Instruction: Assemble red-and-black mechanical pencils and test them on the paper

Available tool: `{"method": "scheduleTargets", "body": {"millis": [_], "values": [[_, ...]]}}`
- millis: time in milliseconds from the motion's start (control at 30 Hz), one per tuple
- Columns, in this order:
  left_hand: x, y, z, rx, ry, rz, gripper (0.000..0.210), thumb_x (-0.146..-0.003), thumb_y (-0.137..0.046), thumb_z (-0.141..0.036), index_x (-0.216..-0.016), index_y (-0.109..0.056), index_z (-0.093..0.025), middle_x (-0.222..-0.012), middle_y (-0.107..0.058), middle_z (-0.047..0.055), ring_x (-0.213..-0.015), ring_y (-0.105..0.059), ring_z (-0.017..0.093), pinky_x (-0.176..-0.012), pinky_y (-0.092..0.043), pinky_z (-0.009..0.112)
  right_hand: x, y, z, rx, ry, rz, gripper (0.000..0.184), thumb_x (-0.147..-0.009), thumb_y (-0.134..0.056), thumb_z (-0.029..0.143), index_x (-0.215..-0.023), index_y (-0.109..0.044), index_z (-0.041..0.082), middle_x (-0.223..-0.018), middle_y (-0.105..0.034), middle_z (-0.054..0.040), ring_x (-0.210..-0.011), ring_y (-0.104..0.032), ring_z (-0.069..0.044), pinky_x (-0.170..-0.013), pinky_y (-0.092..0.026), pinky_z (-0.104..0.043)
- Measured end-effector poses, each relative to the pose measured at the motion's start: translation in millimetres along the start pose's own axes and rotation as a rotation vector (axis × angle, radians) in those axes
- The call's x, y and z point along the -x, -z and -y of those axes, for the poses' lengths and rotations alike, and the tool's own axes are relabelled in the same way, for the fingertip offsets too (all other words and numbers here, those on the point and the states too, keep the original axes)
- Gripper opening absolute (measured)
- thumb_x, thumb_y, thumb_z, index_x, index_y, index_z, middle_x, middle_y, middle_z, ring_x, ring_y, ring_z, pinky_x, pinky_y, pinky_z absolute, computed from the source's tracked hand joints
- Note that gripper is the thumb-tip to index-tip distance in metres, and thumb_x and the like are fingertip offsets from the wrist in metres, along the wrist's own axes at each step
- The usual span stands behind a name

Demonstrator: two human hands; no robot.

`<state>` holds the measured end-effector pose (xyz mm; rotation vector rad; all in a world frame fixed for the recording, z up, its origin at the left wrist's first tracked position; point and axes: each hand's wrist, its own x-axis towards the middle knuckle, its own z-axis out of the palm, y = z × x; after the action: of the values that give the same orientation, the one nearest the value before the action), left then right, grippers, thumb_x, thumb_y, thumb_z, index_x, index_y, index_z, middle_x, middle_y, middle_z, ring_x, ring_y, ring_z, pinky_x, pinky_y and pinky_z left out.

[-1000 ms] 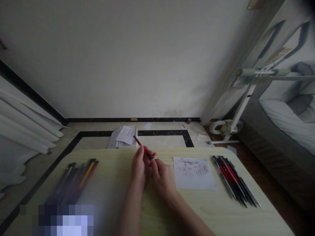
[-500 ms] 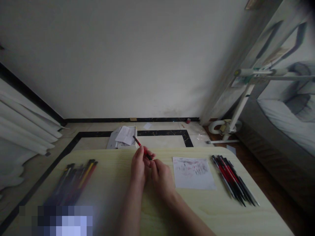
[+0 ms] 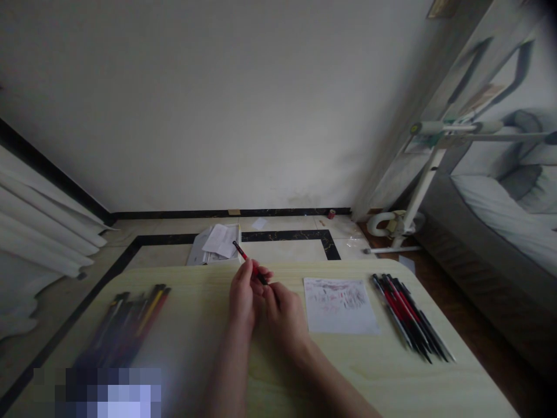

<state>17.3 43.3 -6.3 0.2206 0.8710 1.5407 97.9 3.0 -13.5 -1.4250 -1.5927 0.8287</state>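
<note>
Above the far part of the table, my left hand [image 3: 244, 290] is closed around a red and black pen [image 3: 241, 251], whose black upper end points up and away to the left. My right hand [image 3: 285, 313] meets it from the right, with thumb and fingers pinched at the pen's black lower end; exactly what the fingertips grip is partly hidden. Right of my hands lies a sheet of white paper [image 3: 339, 316] covered with dark and reddish scribbles. Beyond it rests a bundle of black, red and silver pens [image 3: 407, 316].
Another group of pens [image 3: 130, 319], some yellow and red, lies blurred on the left of the pale wooden table [image 3: 191, 371]. Papers in a box [image 3: 220, 241] sit on the floor past the far edge. White exercise equipment [image 3: 420, 191] and a grey sofa [image 3: 478, 232] stand right.
The view has shifted very slightly. Both hands keep their hold at the pen, which stays in nearly the same place and tilt.
</note>
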Motion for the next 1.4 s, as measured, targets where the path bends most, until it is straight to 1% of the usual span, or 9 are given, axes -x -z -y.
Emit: {"method": "scheduleTargets", "body": {"millis": [267,400,500,700,933,1033,1233,1400], "values": [[-2,2.2,2,0.011,-0.007,0.026,0.023,-0.065,-0.066,-0.033,-0.072,-0.053,-0.016,-0.055,-0.056,-0.002,-0.052,-0.056,0.011,-0.055,-0.042,0.023,0,2,4,-0.041,-0.027,0.011,0.028,-0.085,-0.039,0.030,-0.078,-0.062,0.016,-0.067,-0.065,-0.0036,-0.057,-0.055,-0.013,-0.050,-0.031,-0.020],[-2,2.3,0,-0.011,-0.006,0.009,0.026,-0.063,-0.067,-0.036,-0.073,-0.053,-0.016,-0.053,-0.054,-0.003,-0.048,-0.054,0.011,-0.052,-0.042,0.023,-1,4,9,-0.068,-0.039,0.027,0.029,-0.085,-0.040,0.033,-0.079,-0.064,0.016,-0.062,-0.063,-0.0022,-0.053,-0.054,-0.011,-0.045,-0.029,-0.019],[-1,1.5,-2,-0.024,0.014,-0.002,0.027,-0.063,-0.067,-0.037,-0.073,-0.053,-0.015,-0.052,-0.054,-0.003,-0.047,-0.054,0.011,-0.052,-0.043,0.023,-1,5,11,-0.054,-0.031,0.051,0.029,-0.085,-0.040,0.033,-0.078,-0.063,0.016,-0.061,-0.062,-0.0019,-0.053,-0.054,-0.012,-0.046,-0.029,-0.020],[2,0.5,-3,-0.010,0.020,0.011,0.026,-0.064,-0.066,-0.036,-0.075,-0.054,-0.015,-0.055,-0.055,-0.002,-0.052,-0.056,0.011,-0.055,-0.043,0.022,-1,5,8,-0.005,-0.024,0.067,0.035,-0.088,-0.033,0.031,-0.068,-0.058,0.017,-0.060,-0.060,-0.0023,-0.054,-0.052,-0.012,-0.048,-0.027,-0.020],[-2,1.6,-1,0.017,-0.004,0.035,0.023,-0.064,-0.067,-0.034,-0.070,-0.054,-0.015,-0.057,-0.054,-0.002,-0.052,-0.054,0.009,-0.056,-0.043,0.022,-1,3,5,0.051,0.007,0.066,0.030,-0.087,-0.034,0.028,-0.069,-0.055,0.017,-0.059,-0.058,-0.0009,-0.051,-0.049,-0.011,-0.046,-0.024,-0.021],[-3,1.6,0,0.028,-0.006,0.018,0.021,-0.065,-0.066,-0.032,-0.068,-0.054,-0.015,-0.057,-0.053,-0.002,-0.051,-0.053,0.009,-0.056,-0.043,0.022,-1,3,3,0.060,0.014,0.058,0.030,-0.087,-0.035,0.028,-0.067,-0.055,0.017,-0.058,-0.057,-0.0006,-0.049,-0.048,-0.010,-0.046,-0.024,-0.021],[-3,2.4,0,0.049,0.008,0.030,0.018,-0.069,-0.063,-0.030,-0.070,-0.053,-0.015,-0.057,-0.052,-0.003,-0.052,-0.052,0.008,-0.055,-0.043,0.020,-1,1,2,0.017,0.009,0.055,0.030,-0.086,-0.036,0.029,-0.068,-0.057,0.016,-0.057,-0.057,-0.0009,-0.049,-0.047,-0.010,-0.045,-0.024,-0.020],[-2,1.6,-1,0.055,0.035,0.022,0.019,-0.068,-0.065,-0.029,-0.070,-0.053,-0.015,-0.055,-0.051,-0.003,-0.050,-0.051,0.008,-0.054,-0.042,0.020,0,2,2,0.041,-0.010,0.063,0.029,-0.086,-0.037,0.029,-0.068,-0.056,0.016,-0.058,-0.058,-0.0015,-0.051,-0.048,-0.010,-0.046,-0.024,-0.021]]}}
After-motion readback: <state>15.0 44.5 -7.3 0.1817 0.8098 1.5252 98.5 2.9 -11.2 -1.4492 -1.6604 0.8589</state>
